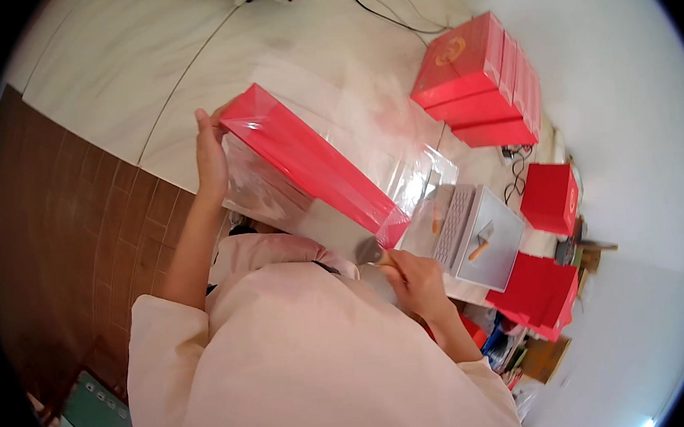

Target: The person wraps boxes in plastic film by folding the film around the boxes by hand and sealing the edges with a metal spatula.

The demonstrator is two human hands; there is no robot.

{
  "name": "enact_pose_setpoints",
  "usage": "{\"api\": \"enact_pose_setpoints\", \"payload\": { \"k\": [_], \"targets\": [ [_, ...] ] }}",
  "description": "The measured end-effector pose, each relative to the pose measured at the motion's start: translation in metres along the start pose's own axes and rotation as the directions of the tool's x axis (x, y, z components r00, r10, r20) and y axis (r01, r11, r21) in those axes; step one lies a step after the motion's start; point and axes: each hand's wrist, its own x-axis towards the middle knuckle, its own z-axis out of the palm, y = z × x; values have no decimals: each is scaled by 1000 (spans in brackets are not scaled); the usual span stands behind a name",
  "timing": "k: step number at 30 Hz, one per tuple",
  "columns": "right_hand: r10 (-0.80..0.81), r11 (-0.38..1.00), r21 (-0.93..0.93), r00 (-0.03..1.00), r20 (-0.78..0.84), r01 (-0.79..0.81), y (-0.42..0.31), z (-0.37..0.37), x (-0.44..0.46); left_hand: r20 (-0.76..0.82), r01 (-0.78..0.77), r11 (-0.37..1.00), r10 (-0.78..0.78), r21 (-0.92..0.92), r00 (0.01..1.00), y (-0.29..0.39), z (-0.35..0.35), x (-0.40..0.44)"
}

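Observation:
A long red box (314,159) stands tilted above the table, with clear plastic film around it and hanging loose along its sides. My left hand (210,155) grips the box's upper left end, thumb up at the edge and the other fingers partly hidden. At the box's lower right end, my right hand (418,284) is closed round the light handle of a scraper (369,251), whose grey blade is blurred. The blade is close to the film at that end; whether they touch I cannot tell. Loose film (435,170) spreads towards the right.
A flat grey plate (500,229) right of my right hand bears a wooden-handled scraper (482,243). Stacked red boxes (463,67) stand at the back right, with another red box (548,197) and red sheets (534,291) nearer. Black cable (378,14) crosses the pale table (122,78).

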Motion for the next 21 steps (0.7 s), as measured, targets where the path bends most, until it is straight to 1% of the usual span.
{"api": "enact_pose_setpoints", "payload": {
  "k": [1, 2, 3, 4, 5, 6, 7, 8, 9, 10, 12, 13, 14, 16, 20, 21],
  "targets": [
    [-91, 992, -82, 995, 37, 94, -2, 5, 24, -28, -10, 1000, 10, 3, 1000, -6, -5, 1],
    [-128, 979, -151, 991, 48, 134, -11, 10, 33, -5, 10, 1000, -10, 24, 1000, -8, -5, 1],
    [-152, 975, -151, 986, 67, 161, -14, 11, 46, -22, 32, 998, -31, 53, 999, -2, -2, -3],
    [-172, 963, -196, 982, 77, 184, -16, 12, 65, -71, 11, 999, -9, 31, 997, -3, -5, -2],
    [-143, 962, -228, 988, 56, 153, -21, 14, 69, -26, 36, 999, -35, 22, 999, -1, -2, -4],
    [-162, 958, -228, 984, 73, 174, -19, 14, 75, 0, 50, 999, -50, 4, 999, 0, 0, -5],
    [-137, 950, -270, 987, 81, 154, -13, 17, 91, -40, 30, 999, -31, -18, 999, -2, -1, -1],
    [-71, 950, -300, 996, 62, 87, -15, 20, 93, -18, 14, 1000, -14, 0, 1000, -1, 0, -4],
    [-133, 941, -310, 991, 33, 137, -17, 22, 101, -16, -13, 1000, 13, 11, 1000, 1, 2, -4],
    [-159, 933, -320, 986, 53, 168, -17, 26, 116, -44, -26, 1000, 26, -5, 999, 0, 1, -1],
    [-157, 910, -384, 987, 39, 160, -26, 32, 129, -3, -6, 1000, 6, 4, 1000, 5, 3, -7],
    [-161, 875, -457, 986, 42, 162, -33, 37, 139, -22, -21, 1000, 21, 17, 1000, 4, 3, -7],
    [-167, 871, -461, 984, 53, 173, -37, 42, 151, -34, -21, 1000, 22, 9, 999, 4, 3, -7],
    [-198, 830, -522, 979, 55, 197, -42, 52, 170, -136, 53, 998, -47, 39, 990, 1, 6, -10],
    [-251, 764, -592, 963, 94, 257, -58, 68, 209, -127, 36, 999, -38, -16, 991, -4, 3, -9],
    [-275, 760, -589, 957, 91, 274, -62, 71, 218, -130, 41, 999, -39, 13, 991, -4, 3, -9]
  ]
}}
